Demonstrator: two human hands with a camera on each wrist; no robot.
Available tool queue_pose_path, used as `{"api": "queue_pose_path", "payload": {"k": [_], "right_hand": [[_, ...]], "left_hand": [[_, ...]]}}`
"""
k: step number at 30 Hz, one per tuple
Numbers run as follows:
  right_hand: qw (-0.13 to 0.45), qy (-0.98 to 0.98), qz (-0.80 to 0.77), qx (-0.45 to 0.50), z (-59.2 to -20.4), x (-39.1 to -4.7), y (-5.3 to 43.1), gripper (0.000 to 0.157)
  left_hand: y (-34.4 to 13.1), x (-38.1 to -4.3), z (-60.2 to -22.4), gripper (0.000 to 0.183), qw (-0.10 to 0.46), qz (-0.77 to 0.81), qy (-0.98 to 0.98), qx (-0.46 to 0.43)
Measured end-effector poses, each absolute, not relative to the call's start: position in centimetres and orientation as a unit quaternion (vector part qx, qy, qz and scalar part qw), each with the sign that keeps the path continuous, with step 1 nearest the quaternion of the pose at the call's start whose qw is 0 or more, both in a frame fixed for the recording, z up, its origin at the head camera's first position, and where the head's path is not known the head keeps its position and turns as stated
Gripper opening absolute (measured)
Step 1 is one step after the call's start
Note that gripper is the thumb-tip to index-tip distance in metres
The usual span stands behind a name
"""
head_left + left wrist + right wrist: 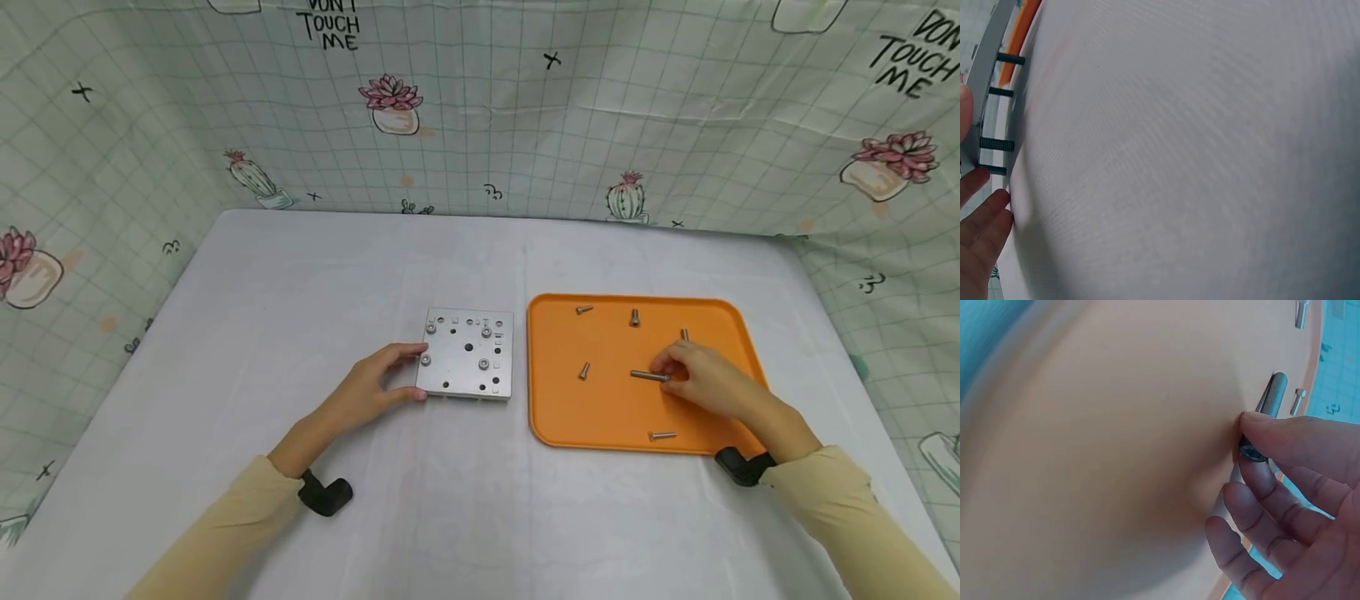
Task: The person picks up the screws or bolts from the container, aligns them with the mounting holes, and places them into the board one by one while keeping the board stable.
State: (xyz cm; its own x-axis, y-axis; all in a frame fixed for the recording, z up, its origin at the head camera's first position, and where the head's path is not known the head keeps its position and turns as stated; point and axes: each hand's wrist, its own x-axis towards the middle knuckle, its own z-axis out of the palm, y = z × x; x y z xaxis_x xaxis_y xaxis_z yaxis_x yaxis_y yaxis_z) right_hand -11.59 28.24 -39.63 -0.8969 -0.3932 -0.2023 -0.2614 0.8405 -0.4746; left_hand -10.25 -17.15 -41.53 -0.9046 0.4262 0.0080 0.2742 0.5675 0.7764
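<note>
drilled metal plate: the plate (459,358) is sitting on the white tablecloth (375,267), near the left side of the orange tray (555,408) but not touching it, so it is probably being within easy reach of both hands.
seated socket-head screws: four heads (486,332) are resting on the top face, and threaded shanks (997,144) are sticking out below, so the plate is having a gap beneath it; whether all tips are touching the cloth, i cannot tell.
left hand: this hand (369,383) is gripping the plate by its left edge, thumb and index finger being spread apart, the thumb at the near corner. the hold seems to be serving for steadying, and it is leaving most of the top face uncovered.
right hand: this hand (708,379) is pinching the long socket-head screw (647,376) between thumb and index finger; the other fingers are bending loosely, slightly apart.
held screw: it is pointing leftward over the tray, and the pinch is falling near its head, perhaps so that the thread is remaining free. if it is touching the tray floor, i cannot tell.
loose screws: five others (584,371) are lying scattered in the tray; its raised rim is probably preventing them from rolling away.
</note>
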Motion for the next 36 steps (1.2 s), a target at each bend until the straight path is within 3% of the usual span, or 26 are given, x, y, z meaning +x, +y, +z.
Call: {"api": "queue_pose_path", "payload": {"k": [21,36], "right_hand": [[0.135,0.949,-0.234,-0.163,-39.2,-11.2,28.2,0.011],[0.062,0.956,-0.222,-0.181,-37.6,-11.1,26.5,0.007]], "left_hand": [[-17.1,-10.2,-41.2,0.065,0.100,0.416,0.884,0.189],[-17.0,-10.3,-41.1,0.063,0.106,0.420,0.881,0.190]]}}
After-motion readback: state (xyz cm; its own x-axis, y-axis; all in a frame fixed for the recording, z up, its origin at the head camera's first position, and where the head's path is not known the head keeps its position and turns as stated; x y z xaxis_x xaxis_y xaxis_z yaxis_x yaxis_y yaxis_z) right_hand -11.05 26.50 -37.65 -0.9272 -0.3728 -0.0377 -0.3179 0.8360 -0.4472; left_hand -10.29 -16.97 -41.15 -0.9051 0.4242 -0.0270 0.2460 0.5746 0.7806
